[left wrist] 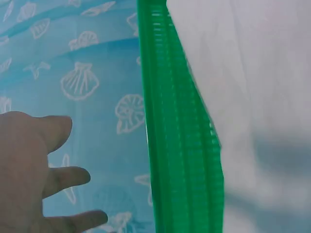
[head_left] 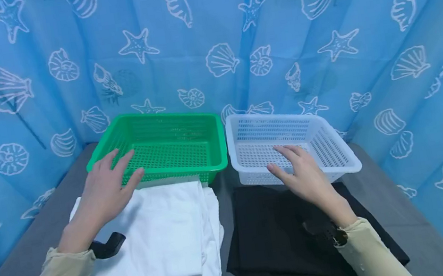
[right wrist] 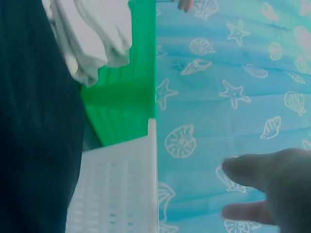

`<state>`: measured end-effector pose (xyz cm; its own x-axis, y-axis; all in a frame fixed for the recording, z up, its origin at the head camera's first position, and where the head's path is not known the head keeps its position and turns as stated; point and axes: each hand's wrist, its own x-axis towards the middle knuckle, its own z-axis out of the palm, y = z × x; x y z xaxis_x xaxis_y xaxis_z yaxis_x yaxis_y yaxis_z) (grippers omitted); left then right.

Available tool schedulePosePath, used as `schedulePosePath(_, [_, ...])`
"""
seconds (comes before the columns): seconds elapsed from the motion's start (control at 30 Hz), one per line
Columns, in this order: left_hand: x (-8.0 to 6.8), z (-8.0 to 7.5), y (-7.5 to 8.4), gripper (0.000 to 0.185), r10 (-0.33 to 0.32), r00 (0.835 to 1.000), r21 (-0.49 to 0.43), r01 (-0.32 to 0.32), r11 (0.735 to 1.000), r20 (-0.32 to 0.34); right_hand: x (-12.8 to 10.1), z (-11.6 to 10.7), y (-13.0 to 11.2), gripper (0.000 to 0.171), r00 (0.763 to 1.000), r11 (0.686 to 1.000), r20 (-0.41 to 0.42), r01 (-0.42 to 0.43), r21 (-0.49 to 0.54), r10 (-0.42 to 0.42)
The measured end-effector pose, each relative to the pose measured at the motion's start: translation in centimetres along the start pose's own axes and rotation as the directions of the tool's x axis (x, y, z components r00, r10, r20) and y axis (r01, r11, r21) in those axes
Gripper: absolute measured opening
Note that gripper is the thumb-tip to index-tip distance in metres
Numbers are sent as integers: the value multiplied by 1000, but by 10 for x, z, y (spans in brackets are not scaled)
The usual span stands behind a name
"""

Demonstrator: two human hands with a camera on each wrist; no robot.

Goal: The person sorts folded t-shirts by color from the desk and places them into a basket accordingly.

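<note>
my left hand (head_left: pixel 105 191) hovers flat and empty over the white cloths (head_left: pixel 164 242) by the green basket (head_left: pixel 162 146); my right hand (head_left: pixel 302 173) hovers open, holding nothing, above the black cloths (head_left: pixel 275 239) before the white basket (head_left: pixel 291 142), each pile facing its own basket.

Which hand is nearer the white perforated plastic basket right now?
Right. The right hand hovers over the white perforated plastic basket's front rim, fingers straight. The left hand is farther off, above the folded white cloth at the green plastic basket's front edge.
</note>
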<state>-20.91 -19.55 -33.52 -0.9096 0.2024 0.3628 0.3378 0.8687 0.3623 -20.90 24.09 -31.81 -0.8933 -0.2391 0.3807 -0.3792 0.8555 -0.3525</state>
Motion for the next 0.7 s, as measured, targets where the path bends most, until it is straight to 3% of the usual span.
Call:
schedulePosePath(0.17, [-15, -6, -16, 54, -15, 998, -70, 11, 997, -60, -2, 3, -7, 38, 983, 973, -146, 136, 184, -109])
schedulePosePath(0.3, [-25, -6, -29, 48, -60, 997, -138, 52, 989, -55, -1, 4, -17, 27, 979, 913, -167, 173, 369, -117])
schedulePosePath(0.5, [-38, -1, -45, 42, -70, 996, -188, 58, 980, -57, 1, 18, -35, 24, 998, 754, 12, 39, 656, -63])
schedulePosePath(0.7, [-45, 7, -58, 46, -122, 993, -193, 121, 974, 6, 5, 39, -62, 26, 973, 602, 213, -117, 790, -91])
